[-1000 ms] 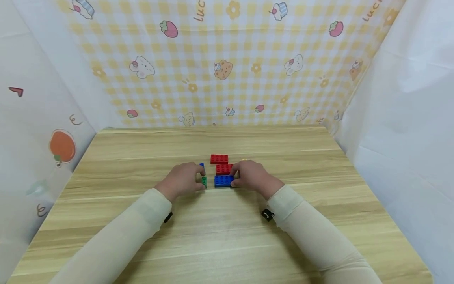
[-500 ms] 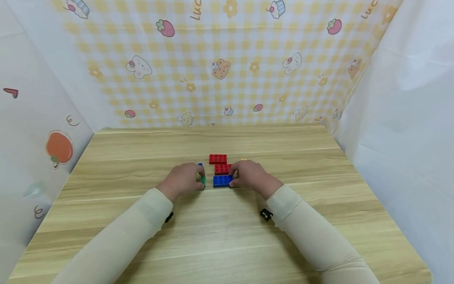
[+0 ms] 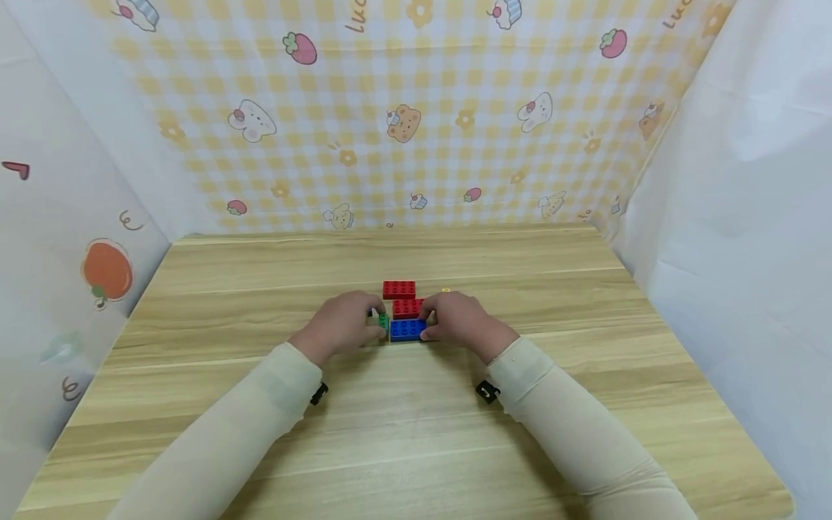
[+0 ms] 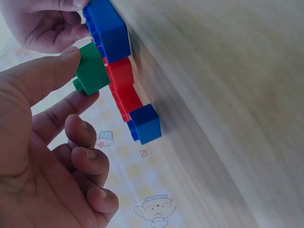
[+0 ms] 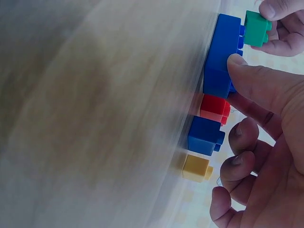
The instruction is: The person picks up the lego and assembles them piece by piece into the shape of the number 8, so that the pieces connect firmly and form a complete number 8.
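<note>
My left hand pinches a small green toy building brick between thumb and index finger. The other fingers of that hand curl loosely, and the brick is off the table near the left end of a long blue brick. Around the right part of this blue brick, the thumb and index finger of my right hand grip its near and far sides. It lies on the table, studs up. Whether green and blue touch cannot be told.
Behind the long blue brick lie two red bricks. A small blue brick stands to the left, mostly behind my left hand in the head view. Another small blue brick and a yellow brick stand to the right on the wooden table.
My left hand has lifted the green brick and moved it right, close to the long blue brick. The right hand has kept its grip in about the same place.
</note>
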Motion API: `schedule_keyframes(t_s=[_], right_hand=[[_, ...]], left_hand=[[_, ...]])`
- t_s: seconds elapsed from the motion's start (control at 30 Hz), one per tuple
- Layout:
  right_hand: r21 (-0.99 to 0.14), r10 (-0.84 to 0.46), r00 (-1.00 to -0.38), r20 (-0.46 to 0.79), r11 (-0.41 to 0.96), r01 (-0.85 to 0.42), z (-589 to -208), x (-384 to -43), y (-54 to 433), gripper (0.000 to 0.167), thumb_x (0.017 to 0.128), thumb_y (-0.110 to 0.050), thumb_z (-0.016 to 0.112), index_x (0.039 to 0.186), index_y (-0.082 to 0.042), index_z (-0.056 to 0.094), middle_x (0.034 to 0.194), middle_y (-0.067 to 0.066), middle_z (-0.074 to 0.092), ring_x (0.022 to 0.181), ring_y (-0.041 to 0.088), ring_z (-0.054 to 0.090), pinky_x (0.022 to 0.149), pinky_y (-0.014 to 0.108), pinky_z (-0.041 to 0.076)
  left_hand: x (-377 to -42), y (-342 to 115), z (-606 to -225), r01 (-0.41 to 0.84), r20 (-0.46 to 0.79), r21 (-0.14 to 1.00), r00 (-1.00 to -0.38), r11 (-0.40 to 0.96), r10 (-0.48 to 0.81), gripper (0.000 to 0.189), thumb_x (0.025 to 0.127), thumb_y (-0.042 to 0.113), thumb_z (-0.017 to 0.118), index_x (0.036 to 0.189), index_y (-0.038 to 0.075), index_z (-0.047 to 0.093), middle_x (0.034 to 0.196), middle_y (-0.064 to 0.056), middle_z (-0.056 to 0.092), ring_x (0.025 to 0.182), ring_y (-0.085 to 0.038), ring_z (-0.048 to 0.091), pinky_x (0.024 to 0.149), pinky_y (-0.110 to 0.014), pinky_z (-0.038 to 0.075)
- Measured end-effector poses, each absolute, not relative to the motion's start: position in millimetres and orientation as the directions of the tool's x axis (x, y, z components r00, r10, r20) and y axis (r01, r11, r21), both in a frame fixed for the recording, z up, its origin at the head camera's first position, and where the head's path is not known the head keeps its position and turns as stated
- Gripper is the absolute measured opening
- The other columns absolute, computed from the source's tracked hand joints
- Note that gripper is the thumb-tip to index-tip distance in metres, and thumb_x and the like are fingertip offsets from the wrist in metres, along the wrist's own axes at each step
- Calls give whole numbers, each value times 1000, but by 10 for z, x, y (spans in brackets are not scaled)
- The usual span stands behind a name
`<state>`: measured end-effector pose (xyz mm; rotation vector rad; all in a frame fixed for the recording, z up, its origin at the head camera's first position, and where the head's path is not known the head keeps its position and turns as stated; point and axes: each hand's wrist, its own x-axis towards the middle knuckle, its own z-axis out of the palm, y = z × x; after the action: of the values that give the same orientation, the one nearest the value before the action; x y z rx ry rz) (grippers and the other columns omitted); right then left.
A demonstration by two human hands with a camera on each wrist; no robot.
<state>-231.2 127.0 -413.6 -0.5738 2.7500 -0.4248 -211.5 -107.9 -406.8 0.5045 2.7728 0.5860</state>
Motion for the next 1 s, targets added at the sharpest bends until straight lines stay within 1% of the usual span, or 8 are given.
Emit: schedule_keyframes(t_s=[0.1,0.2,0.27,0.43,0.5,0.57,0.8,1.0], right_hand=[[-340,-427,-876,-225,877,-340,-4130,-2313,1274,26,91,-32,85,110,-17,75,93,-4,71,82,17,61,79,43,53],[-339,-428,-876,-222,876,-343,-4130,-2318,1275,25,91,-32,85,109,-17,75,93,-4,71,82,17,61,78,42,52],[-341,-432,-875,-221,874,-346,-4131,-2320,1273,25,91,-31,85,109,-17,75,92,-4,71,82,17,61,77,42,52],[-342,-428,-876,-222,875,-341,-4135,-2314,1272,26,91,-31,85,110,-17,75,93,-4,71,83,17,61,79,43,52],[-342,-426,-877,-223,877,-339,-4138,-2310,1275,26,91,-31,85,111,-17,75,93,-4,72,83,17,61,80,44,53],[-342,-426,-877,-223,876,-339,-4135,-2304,1274,26,91,-31,85,111,-17,75,93,-4,72,83,16,62,81,45,53],[-340,-431,-876,-217,874,-346,-4118,-2293,1271,25,92,-30,84,111,-17,75,94,-3,72,83,16,62,81,45,54],[-336,-429,-877,-217,876,-345,-4127,-2288,1272,25,92,-30,85,110,-17,75,94,-3,72,83,17,62,80,45,54]], left_hand=[[-2127,-1047,-4073,275,-184,448,-903,850,389,35,95,30,78,125,13,72,106,-2,71,80,-20,60,79,-39,53],[-2146,-1022,-4093,274,-187,453,-901,848,392,35,95,30,78,125,13,72,102,-1,69,78,-20,58,74,-37,51],[-2153,-1006,-4103,276,-186,452,-901,848,392,35,95,30,79,125,13,72,105,-1,69,79,-20,57,76,-37,51],[-2151,-968,-4102,274,-187,452,-901,849,390,36,95,31,79,126,13,72,119,-4,71,85,-21,60,86,-42,54],[-2153,-950,-4105,276,-188,448,-900,850,392,35,95,32,79,125,13,72,121,-4,71,88,-21,61,89,-43,55],[-2152,-938,-4105,278,-188,444,-901,852,392,34,95,32,79,122,13,72,120,-4,71,89,-20,61,89,-43,55],[-2160,-908,-4116,267,-193,449,-903,853,384,30,95,31,80,118,13,73,111,-2,70,84,-21,59,80,-39,53],[-2163,-880,-4122,232,-213,479,-905,846,369,28,95,30,80,115,13,72,95,-1,66,77,-21,58,69,-35,49]])
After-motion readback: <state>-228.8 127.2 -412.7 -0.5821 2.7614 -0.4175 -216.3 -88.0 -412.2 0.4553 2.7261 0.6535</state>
